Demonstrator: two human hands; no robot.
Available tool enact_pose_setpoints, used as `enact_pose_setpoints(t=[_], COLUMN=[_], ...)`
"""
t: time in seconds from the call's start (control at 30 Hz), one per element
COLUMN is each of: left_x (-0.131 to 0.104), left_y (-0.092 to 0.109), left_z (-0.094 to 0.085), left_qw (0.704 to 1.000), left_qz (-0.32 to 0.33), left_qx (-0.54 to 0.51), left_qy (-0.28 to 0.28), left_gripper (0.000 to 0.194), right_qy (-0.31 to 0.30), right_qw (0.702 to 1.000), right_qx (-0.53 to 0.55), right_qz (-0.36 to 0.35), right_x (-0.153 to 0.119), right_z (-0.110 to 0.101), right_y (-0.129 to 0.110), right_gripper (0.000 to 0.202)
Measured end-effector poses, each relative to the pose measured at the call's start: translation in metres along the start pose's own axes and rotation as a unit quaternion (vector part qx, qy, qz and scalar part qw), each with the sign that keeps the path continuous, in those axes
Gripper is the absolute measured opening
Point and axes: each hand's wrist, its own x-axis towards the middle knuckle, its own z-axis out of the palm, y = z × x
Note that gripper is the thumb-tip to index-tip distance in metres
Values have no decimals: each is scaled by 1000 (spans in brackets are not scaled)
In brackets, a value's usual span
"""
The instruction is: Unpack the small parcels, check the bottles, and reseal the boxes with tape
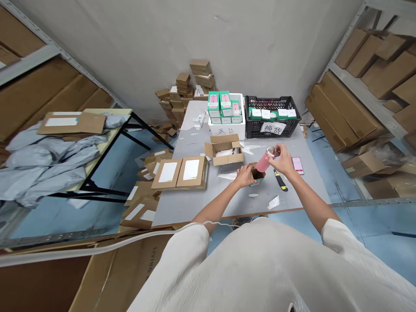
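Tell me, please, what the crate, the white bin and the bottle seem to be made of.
Crate: dull black plastic, likely, by its lattice walls. White bin: probably matt foam, by its thick walls. Bottle: glossy, see-through top, pink body; glass or plastic, I cannot tell.

Two hands, one left hand point(245, 177) and one right hand point(282, 160). One pink bottle point(264, 162), one small green box point(256, 181), one phone point(297, 165) and one cutter knife point(281, 180). One black crate point(251, 131), one white foam bin point(239, 130), one open cardboard box point(228, 160) and two closed, labelled cardboard boxes point(178, 180) on one grey table point(211, 206). The grey parcels point(52, 156) overlap too much to count.
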Motion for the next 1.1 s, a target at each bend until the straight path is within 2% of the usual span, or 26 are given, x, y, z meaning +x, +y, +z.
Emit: enact_pose_setpoints(t=[0.17,0.37,0.5,0.6,0.7,0.87,0.93,1.1], left_x=[-8,-11,-9,-11,-13,-7,-5,-5], left_y=[2,18,23,20,14,5,2,-2], left_z=[-15,-29,-32,-30,-23,-9,-6,-8], left_qw=[1000,990,976,965,942,879,880,916], left_qz=[-3,50,45,23,4,41,54,39], left_qx=[-16,-109,-188,-237,-314,-464,-459,-369], left_qy=[-10,70,101,114,122,103,112,153], left_gripper=[93,84,73,72,76,80,77,74], right_qy=[-22,-30,-17,-17,-49,-153,-161,-122], right_qw=[999,995,989,976,956,933,929,925], right_qx=[33,85,115,174,245,285,290,309], right_qz=[32,51,91,130,151,155,163,184], right_x=[-3,5,9,7,-4,-29,-36,-40], right_z=[5,16,30,43,55,64,67,71], right_y=[0,-5,-3,5,16,23,23,26], right_gripper=[38,39,43,59,71,64,63,68])
